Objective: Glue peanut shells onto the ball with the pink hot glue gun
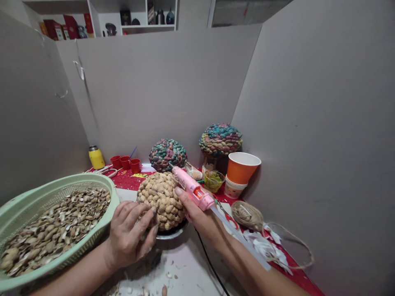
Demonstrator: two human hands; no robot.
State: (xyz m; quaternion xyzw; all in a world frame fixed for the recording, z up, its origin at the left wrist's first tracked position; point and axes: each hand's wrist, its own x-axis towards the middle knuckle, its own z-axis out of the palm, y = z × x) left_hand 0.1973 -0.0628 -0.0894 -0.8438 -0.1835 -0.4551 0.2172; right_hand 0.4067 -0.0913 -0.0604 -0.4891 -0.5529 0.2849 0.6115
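Note:
A rounded ball covered in tan peanut shells (163, 199) rests on a dark, shiny-edged dish (173, 235) in the middle of the table. My left hand (132, 232) presses its bent fingertips against the ball's lower left side; whether a shell is between them is hidden. On the ball's right side, my right hand (200, 211) is wrapped round a pink glue gun (193, 188), its nozzle pointing up and to the left. A long clear glue stick (240, 240) sticks out of the gun's back, over my right forearm. To the left, a green basket (115, 197) holds many loose shells (61, 222).
Two painted shell pieces (168, 154) (220, 139) stand at the back. Red cups (135, 165) and a yellow bottle (96, 157) are back left. Orange cup (243, 168), green bowl (213, 181) and twine (247, 215) lie right. A black cord (207, 255) runs towards the front edge.

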